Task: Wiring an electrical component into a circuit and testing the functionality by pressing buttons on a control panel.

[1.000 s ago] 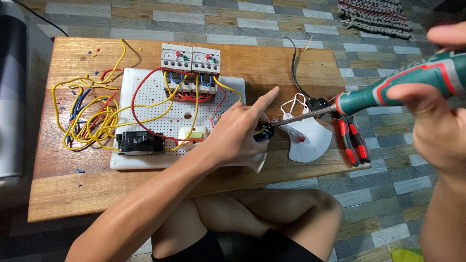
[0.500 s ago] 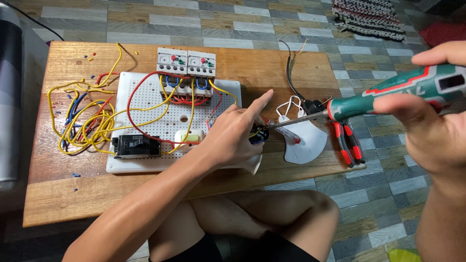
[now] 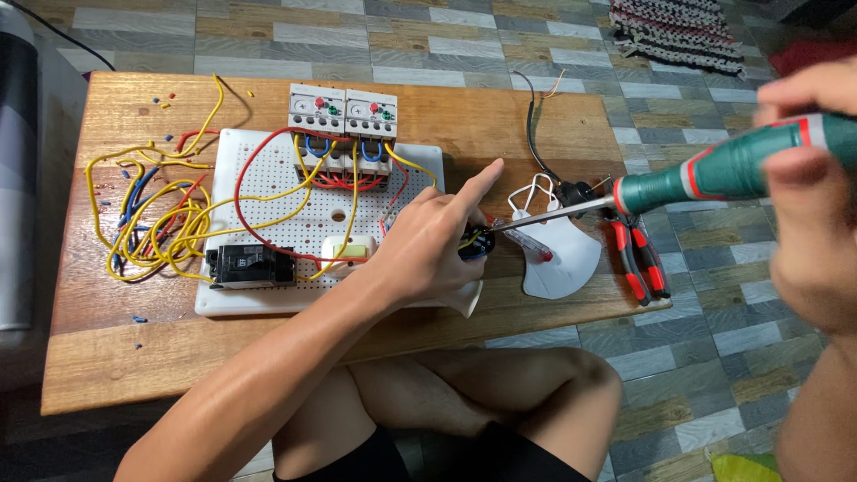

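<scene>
Your left hand (image 3: pixel 427 248) lies over the lower right corner of the white board (image 3: pixel 268 178). Its thumb and bent fingers pinch a small black part (image 3: pixel 476 243) with a bit of yellow wire at it, and the forefinger sticks out straight toward 1 o'clock. That grip looks meant to keep the part from turning while the tool works on it.

Your right hand (image 3: pixel 808 187) sits at 3 o'clock, blurred and close to the camera, fingers closed around the green handle of the screwdriver (image 3: pixel 714 174). The shaft runs down toward 8 o'clock, and its tip meets the black part right at your left fingertips. Holding the handle far back and high likely gives you a clear line of sight along the blade.

The part sits at the board's right edge, just beside the white mask (image 3: pixel 558 259), which lies on the table (image 3: pixel 134 357) toward 4 o'clock from it. Red-handled pliers (image 3: pixel 641 259) lie just right of the mask, under the screwdriver, within easy reach.

On the board, two grey relays (image 3: pixel 344 112) stand at 12 o'clock with red and yellow wires looping down from them. A black breaker (image 3: pixel 250 265) sits at the lower left. A tangle of loose wires (image 3: pixel 147 223) spills off the left edge at 9 o'clock, kept away from where your hands work. A black cable (image 3: pixel 534 134) trails off toward 1 o'clock.
</scene>
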